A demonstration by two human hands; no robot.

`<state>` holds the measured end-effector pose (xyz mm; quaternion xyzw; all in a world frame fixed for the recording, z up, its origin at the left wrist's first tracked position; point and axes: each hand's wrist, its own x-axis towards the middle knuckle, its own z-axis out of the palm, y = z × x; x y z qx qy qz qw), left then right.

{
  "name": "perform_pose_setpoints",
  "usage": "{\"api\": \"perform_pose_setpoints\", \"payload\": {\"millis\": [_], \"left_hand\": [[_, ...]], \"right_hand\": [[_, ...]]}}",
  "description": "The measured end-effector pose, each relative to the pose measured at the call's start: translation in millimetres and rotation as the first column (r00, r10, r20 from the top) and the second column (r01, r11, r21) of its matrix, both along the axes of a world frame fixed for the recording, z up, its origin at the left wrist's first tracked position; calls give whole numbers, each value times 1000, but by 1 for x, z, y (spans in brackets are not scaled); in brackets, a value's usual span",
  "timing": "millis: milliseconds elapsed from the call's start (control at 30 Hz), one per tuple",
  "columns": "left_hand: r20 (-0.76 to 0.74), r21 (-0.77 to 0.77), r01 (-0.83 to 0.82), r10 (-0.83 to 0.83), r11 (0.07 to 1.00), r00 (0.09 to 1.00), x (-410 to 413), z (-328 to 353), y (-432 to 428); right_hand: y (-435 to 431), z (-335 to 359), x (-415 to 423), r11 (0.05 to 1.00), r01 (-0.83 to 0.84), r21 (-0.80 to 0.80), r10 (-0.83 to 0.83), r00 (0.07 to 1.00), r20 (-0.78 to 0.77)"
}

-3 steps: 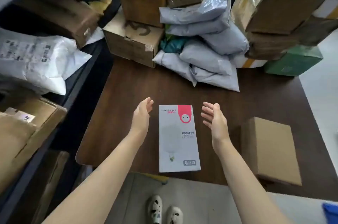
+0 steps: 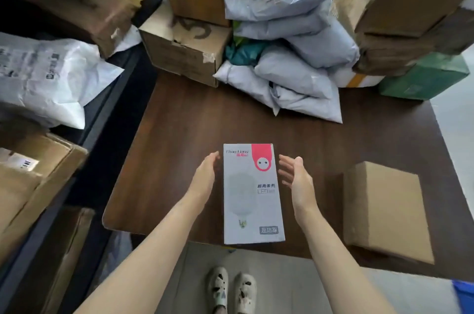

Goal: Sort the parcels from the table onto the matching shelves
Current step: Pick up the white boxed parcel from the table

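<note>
Flanking the bulb box (image 2: 252, 193), our left hand (image 2: 205, 178) and right hand (image 2: 295, 178) are spread wide, grasping nothing. It lies flat at lower centre on the table (image 2: 179, 134), long axis running up the frame, pink-marked end toward the grey mailers (image 2: 289, 67).

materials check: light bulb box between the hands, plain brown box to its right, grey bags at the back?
Light bulb box: looks like printed paperboard, smooth matte, with crisp flat edges.
Plain brown box: probably kraft cardboard, matte and unprinted.
Grey bags: likely plastic poly mailers, with soft wrinkles and a slight sheen.
</note>
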<state>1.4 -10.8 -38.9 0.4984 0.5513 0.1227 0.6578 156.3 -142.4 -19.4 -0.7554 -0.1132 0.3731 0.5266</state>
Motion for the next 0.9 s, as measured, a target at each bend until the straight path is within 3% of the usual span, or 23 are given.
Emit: {"api": "perform_pose_setpoints", "payload": {"millis": [67, 167, 400, 567, 700, 900], "left_hand": [[-30, -59, 115, -117, 992, 993, -3, -21, -10], [76, -60, 183, -178, 981, 981, -2, -31, -18], [207, -43, 68, -58, 997, 977, 14, -5, -11], [421, 64, 53, -75, 997, 904, 45, 106, 18], [582, 231, 55, -183, 971, 793, 59, 222, 26], [659, 386, 52, -314, 921, 683, 56, 378, 14]], "right_hand": [[-7, -25, -10, 998, -43, -51, 43, 999, -14], [-12, -44, -20, 988, -98, -118, 99, 995, -2], [5, -22, -13, 998, -16, 56, 19, 999, -51], [31, 79, 12, 950, -67, 305, 37, 994, 103], [39, 193, 27, 847, -104, 521, 33, 989, 144], [21, 350, 32, 683, -220, 697, -41, 941, 337]]}}
